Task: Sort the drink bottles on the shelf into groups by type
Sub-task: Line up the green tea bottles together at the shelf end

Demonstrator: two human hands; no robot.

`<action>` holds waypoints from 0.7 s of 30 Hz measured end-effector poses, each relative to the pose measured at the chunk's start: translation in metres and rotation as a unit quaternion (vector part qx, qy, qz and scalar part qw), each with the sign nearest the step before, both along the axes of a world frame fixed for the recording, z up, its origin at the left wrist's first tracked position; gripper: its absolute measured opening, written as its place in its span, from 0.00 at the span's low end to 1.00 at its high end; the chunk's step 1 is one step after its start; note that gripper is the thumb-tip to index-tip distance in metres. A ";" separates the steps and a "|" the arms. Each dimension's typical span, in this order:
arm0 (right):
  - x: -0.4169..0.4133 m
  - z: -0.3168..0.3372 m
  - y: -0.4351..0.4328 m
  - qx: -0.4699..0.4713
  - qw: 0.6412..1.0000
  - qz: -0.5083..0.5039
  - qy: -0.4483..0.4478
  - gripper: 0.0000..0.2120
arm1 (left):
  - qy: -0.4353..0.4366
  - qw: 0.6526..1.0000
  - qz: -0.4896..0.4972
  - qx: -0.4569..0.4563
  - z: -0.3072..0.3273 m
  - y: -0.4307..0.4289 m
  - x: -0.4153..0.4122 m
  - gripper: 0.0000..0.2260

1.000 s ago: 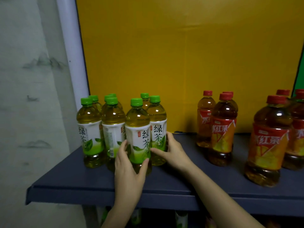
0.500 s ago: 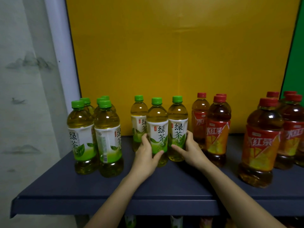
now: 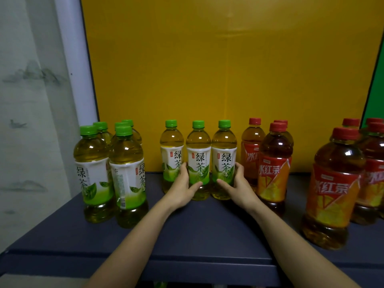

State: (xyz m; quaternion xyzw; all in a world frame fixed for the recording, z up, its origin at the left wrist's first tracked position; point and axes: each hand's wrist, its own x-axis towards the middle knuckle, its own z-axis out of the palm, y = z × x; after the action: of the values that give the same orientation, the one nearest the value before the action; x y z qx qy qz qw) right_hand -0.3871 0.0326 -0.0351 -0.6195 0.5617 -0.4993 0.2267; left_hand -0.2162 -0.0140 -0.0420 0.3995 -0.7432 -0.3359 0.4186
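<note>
Three green tea bottles with green caps stand in a row at mid shelf. My left hand [image 3: 182, 187] grips the middle green tea bottle [image 3: 198, 154] low on its label. My right hand [image 3: 236, 187] grips the right green tea bottle [image 3: 224, 152] the same way. The left green tea bottle [image 3: 171, 150] of the row stands just behind my left hand. Several more green tea bottles [image 3: 108, 163] cluster at the shelf's left end. Red tea bottles [image 3: 272, 161] with red caps stand right of the row, and another red tea group [image 3: 340, 183] sits at the far right.
The dark blue shelf [image 3: 197, 229] has a yellow back panel [image 3: 218, 69] behind the bottles. A white post [image 3: 74, 59] and pale wall lie to the left. A green panel [image 3: 374, 90] edges the right. More bottles show below the shelf edge.
Both hands slid two green tea bottles rightward, away from the left cluster. They now stand in a row with a third bottle next to the red tea bottles.
</note>
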 end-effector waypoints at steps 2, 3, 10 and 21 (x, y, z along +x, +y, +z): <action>0.001 0.000 0.000 0.003 1.000 -0.004 -0.004 0.35 | 0.001 1.000 -0.003 0.001 -0.001 -0.002 0.001 0.34; 0.002 -0.001 0.000 0.004 1.000 -0.008 -0.005 0.34 | -0.002 1.000 0.001 -0.005 -0.001 -0.002 0.001 0.34; 0.020 -0.001 0.034 -0.125 0.982 -0.124 0.069 0.24 | -0.033 0.966 0.148 -0.211 0.004 0.051 0.030 0.11; 0.115 0.004 0.010 -0.105 0.986 0.083 0.104 0.29 | 0.013 0.852 0.439 -0.285 -0.005 0.093 0.088 0.35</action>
State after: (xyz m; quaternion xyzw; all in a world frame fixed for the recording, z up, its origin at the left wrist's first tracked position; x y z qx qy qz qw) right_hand -0.2724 0.0422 -0.0313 -0.7325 0.4735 -0.4682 0.1413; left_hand -0.1284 0.0789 -0.0474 0.5428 -0.5483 0.1037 0.6277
